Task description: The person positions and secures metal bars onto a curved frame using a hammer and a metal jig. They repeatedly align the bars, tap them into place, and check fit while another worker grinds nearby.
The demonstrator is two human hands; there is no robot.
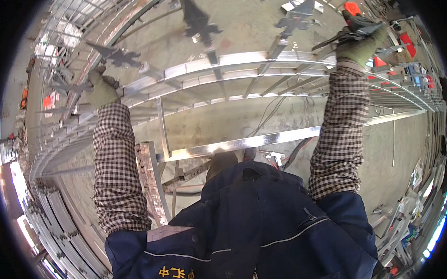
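A: Nearest item: dark blue jacket (pixel 246 222), on the near side of the metal fence panel (pixel 238 59). Next, both checked sleeves (pixel 115 168) extend toward the panel.

B: State the items between jacket and panel.

A: A long bright steel bar (pixel 282 137) crosses on the panel's near side. An upright worn metal channel (pixel 151 176) stands near the bar's left part. A gun-shaped tool (pixel 275 156) lies nearer than the bar, close to dark cables (pixel 297 150).

B: State the panel's position relative to the hands.

A: The panel spans the space between them. Left hand (pixel 102 89), gloved: at the panel's left part, beside the top rail, which runs away to its right. Right hand (pixel 362 45), gloved: at the panel's right part, with the rails on its near side.

B: Finger condition?

A: Left: fingers curled, thumb apart from them; grip cannot be confirmed. Right: blurred against dark metal; whether it is pinching anything cannot be determined.

B: Farther items?

A: Dark spear-shaped finials (pixel 198 23) project from the panel's far edge. Beyond them: a white box-like item (pixel 297 5) and an orange item (pixel 352 8), the latter past the right hand.
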